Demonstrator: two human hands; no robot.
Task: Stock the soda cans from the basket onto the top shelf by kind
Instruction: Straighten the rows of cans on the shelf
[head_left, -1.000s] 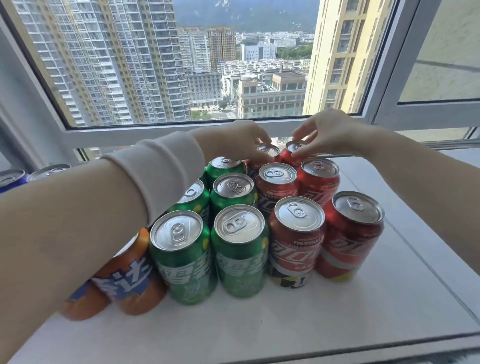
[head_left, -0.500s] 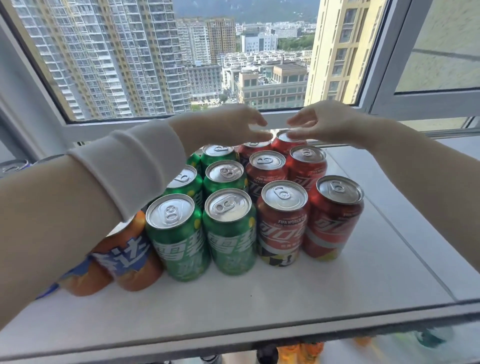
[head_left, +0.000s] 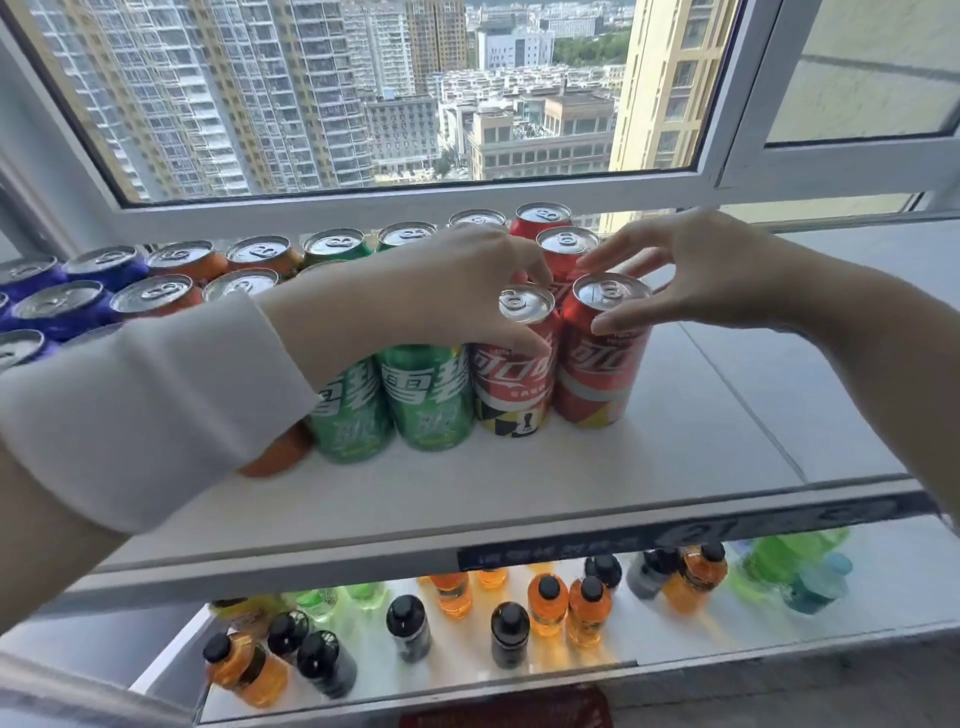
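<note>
Red soda cans stand in two rows at the right of the can block on the white top shelf (head_left: 519, 483). My left hand (head_left: 467, 280) reaches across from the left and holds the top of the front left red can (head_left: 511, 379) between thumb and fingers. My right hand (head_left: 701, 275) comes from the right, its thumb on the side of the front right red can (head_left: 597, 374) and its fingers behind the lid. Green cans (head_left: 431, 395) stand just left of the red ones, partly hidden by my left sleeve. Orange cans (head_left: 171, 260) and blue cans (head_left: 57, 306) fill the left.
A window frame (head_left: 363, 208) runs right behind the cans. To the right of the red cans the shelf surface is bare. A lower shelf (head_left: 701, 634) holds several orange, black and green bottles (head_left: 545, 603). Something red (head_left: 509, 712) shows at the bottom edge.
Both hands have come back from the rear red cans to the front pair of red cans. The view has dropped, so the lower shelf now shows.
</note>
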